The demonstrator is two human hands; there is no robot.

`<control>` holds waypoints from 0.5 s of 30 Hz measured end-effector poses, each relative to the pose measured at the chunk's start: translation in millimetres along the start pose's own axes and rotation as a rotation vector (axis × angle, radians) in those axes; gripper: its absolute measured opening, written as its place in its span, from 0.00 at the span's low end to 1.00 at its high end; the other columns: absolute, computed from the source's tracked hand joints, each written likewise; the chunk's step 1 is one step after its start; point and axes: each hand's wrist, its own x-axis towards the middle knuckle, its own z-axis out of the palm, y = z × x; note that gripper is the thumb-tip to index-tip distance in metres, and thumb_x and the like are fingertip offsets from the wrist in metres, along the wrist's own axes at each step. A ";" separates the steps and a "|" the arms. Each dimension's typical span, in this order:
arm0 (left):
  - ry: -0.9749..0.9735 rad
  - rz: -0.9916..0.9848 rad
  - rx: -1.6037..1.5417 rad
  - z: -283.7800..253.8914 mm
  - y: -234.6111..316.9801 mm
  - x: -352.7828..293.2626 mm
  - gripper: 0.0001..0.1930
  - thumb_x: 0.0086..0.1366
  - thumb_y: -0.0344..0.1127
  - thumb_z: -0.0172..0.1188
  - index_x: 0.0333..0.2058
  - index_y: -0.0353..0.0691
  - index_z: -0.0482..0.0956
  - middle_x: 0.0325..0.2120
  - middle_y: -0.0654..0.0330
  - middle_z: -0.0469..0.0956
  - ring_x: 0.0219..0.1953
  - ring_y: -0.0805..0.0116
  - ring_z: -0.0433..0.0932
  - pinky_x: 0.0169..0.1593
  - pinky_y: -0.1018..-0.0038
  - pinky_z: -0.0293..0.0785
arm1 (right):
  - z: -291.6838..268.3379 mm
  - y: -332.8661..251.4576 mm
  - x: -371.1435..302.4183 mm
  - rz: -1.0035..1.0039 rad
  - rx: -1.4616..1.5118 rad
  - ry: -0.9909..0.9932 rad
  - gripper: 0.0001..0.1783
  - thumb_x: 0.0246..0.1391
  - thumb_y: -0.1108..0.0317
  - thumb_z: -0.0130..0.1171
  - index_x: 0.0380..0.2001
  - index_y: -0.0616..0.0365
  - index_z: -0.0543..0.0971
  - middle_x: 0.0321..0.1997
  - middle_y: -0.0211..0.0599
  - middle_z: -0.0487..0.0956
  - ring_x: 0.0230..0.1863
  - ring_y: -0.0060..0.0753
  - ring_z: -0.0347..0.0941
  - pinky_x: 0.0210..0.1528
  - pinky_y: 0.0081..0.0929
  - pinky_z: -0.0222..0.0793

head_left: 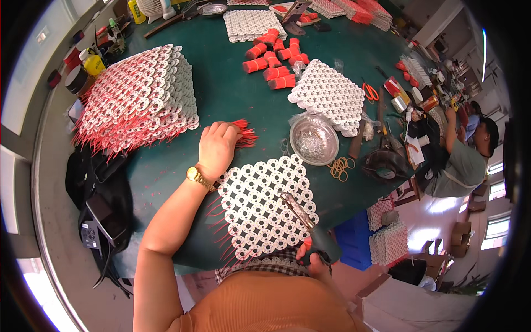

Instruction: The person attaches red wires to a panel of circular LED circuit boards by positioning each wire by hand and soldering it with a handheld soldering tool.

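Observation:
My left hand (pixel 217 145), a gold watch on its wrist, curls its fingers over one end of a loose bundle of red wires (pixel 246 134) on the table. Below it, near the front edge, lies a white panel of joined round circuit boards (pixel 265 205), with red wires sticking out along its left side. My right hand (pixel 316 266) grips a dark gun-shaped tool (pixel 323 243) from below; most of its fingers are hidden. The tool's metal barrel slants up and left over the panel's right half. I cannot tell whether its tip touches.
Left stands a tall stack of wired panels (pixel 138 102). Several red wire bundles (pixel 272 73), a bare panel stack (pixel 329 94), a bowl of silvery bits (pixel 314 139) and rubber bands (pixel 341 167) lie beyond. A blue crate (pixel 354 239) stands lower right; another person (pixel 462 160) sits far right.

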 end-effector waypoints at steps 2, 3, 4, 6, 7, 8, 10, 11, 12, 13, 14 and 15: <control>0.023 -0.036 -0.066 -3.7 0.3 -0.6 0.07 0.58 0.31 0.69 0.33 0.41 0.80 0.29 0.60 0.81 0.33 0.59 0.79 0.38 0.64 0.73 | 12.7 -8.5 0.8 0.037 0.081 0.041 0.36 0.59 0.41 0.62 0.56 0.60 0.68 0.31 0.38 0.74 0.31 0.33 0.73 0.34 0.33 0.71; 0.037 -0.055 -0.100 -5.0 1.2 -0.3 0.07 0.58 0.32 0.69 0.33 0.41 0.81 0.28 0.59 0.81 0.31 0.59 0.79 0.36 0.64 0.73 | 19.5 -14.9 3.1 0.040 0.129 0.054 0.36 0.59 0.42 0.62 0.56 0.61 0.68 0.31 0.39 0.74 0.31 0.33 0.73 0.34 0.33 0.71; 0.049 -0.084 -0.136 -6.1 1.9 0.2 0.06 0.58 0.32 0.70 0.33 0.41 0.81 0.27 0.58 0.81 0.29 0.58 0.79 0.34 0.64 0.74 | 25.4 -21.8 6.8 0.033 0.173 0.071 0.36 0.59 0.42 0.62 0.56 0.61 0.68 0.31 0.39 0.74 0.30 0.34 0.73 0.33 0.33 0.71; 0.085 -0.139 -0.227 -8.7 2.7 3.1 0.07 0.56 0.30 0.72 0.32 0.39 0.82 0.25 0.55 0.80 0.24 0.57 0.79 0.30 0.67 0.75 | 33.6 -37.6 17.1 0.008 0.215 0.080 0.33 0.61 0.46 0.61 0.55 0.62 0.67 0.29 0.40 0.74 0.27 0.34 0.72 0.32 0.32 0.71; 0.088 -0.174 -0.262 -10.6 2.8 4.4 0.08 0.56 0.29 0.72 0.32 0.38 0.82 0.25 0.55 0.80 0.24 0.58 0.79 0.29 0.68 0.75 | 34.4 -45.4 23.0 0.008 0.202 0.096 0.32 0.61 0.47 0.61 0.56 0.63 0.67 0.29 0.40 0.74 0.26 0.34 0.72 0.31 0.32 0.72; 0.086 -0.219 -0.294 -14.6 5.1 5.1 0.08 0.55 0.28 0.73 0.32 0.38 0.82 0.25 0.55 0.80 0.24 0.58 0.79 0.29 0.69 0.75 | 33.4 -55.8 27.6 0.000 0.201 0.098 0.32 0.62 0.49 0.60 0.56 0.63 0.67 0.29 0.40 0.73 0.26 0.35 0.72 0.31 0.32 0.72; 0.039 -0.180 -0.368 -25.2 4.8 6.1 0.07 0.56 0.32 0.72 0.30 0.40 0.81 0.26 0.59 0.80 0.28 0.57 0.80 0.30 0.66 0.75 | 30.4 -67.6 39.8 0.007 0.160 0.091 0.30 0.62 0.55 0.60 0.58 0.64 0.66 0.30 0.41 0.74 0.28 0.36 0.74 0.32 0.33 0.74; 0.025 -0.122 -0.419 -30.9 4.8 6.9 0.07 0.56 0.32 0.72 0.30 0.40 0.81 0.26 0.59 0.80 0.28 0.57 0.80 0.30 0.66 0.75 | 27.7 -73.0 45.3 -0.027 0.165 0.050 0.30 0.61 0.57 0.61 0.58 0.64 0.66 0.32 0.42 0.75 0.30 0.35 0.75 0.33 0.34 0.74; 0.000 -0.080 -0.475 -36.5 6.5 6.4 0.07 0.56 0.31 0.72 0.30 0.40 0.81 0.26 0.59 0.80 0.28 0.57 0.80 0.30 0.66 0.75 | 25.3 -77.3 51.1 -0.046 0.167 0.039 0.29 0.61 0.58 0.61 0.59 0.64 0.66 0.33 0.42 0.75 0.33 0.35 0.75 0.34 0.34 0.75; -0.020 -0.071 -0.441 -43.1 11.3 1.3 0.07 0.56 0.31 0.71 0.30 0.40 0.81 0.26 0.59 0.79 0.27 0.57 0.79 0.30 0.65 0.75 | 24.2 -81.2 54.1 -0.031 0.184 0.033 0.30 0.60 0.59 0.63 0.59 0.63 0.66 0.34 0.41 0.75 0.33 0.35 0.75 0.34 0.34 0.75; -0.055 -0.056 -0.423 -49.2 14.8 -4.0 0.07 0.57 0.32 0.71 0.31 0.40 0.81 0.26 0.58 0.79 0.27 0.57 0.79 0.30 0.65 0.74 | 23.1 -83.8 58.7 -0.055 0.175 -0.001 0.30 0.60 0.59 0.63 0.58 0.63 0.67 0.33 0.41 0.76 0.33 0.35 0.75 0.34 0.34 0.75; -0.110 -0.094 -0.403 -56.9 21.7 -11.6 0.06 0.57 0.31 0.70 0.31 0.40 0.81 0.26 0.58 0.79 0.27 0.57 0.79 0.30 0.65 0.74 | 22.3 -88.6 62.3 -0.051 0.156 -0.009 0.29 0.59 0.59 0.63 0.58 0.63 0.68 0.33 0.41 0.76 0.33 0.34 0.75 0.35 0.33 0.75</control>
